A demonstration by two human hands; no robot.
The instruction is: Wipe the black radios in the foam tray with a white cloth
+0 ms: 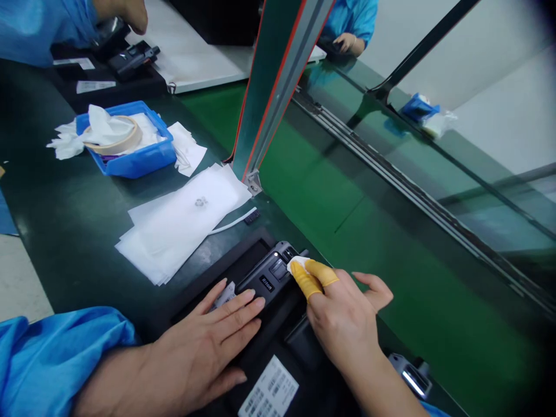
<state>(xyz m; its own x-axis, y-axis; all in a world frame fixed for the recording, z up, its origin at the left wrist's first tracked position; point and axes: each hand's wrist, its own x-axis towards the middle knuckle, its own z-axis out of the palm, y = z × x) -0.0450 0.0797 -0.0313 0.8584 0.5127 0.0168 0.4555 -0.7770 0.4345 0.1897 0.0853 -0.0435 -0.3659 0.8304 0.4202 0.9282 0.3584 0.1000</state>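
Presently, left hand lies flat, fingers spread, on the black device; right hand pinches a white wipe against its far end.

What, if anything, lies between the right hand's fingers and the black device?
A small white wipe sits pinched under the yellow-capped fingers of the right hand, pressed onto the device. The left hand lies flat directly on the device.
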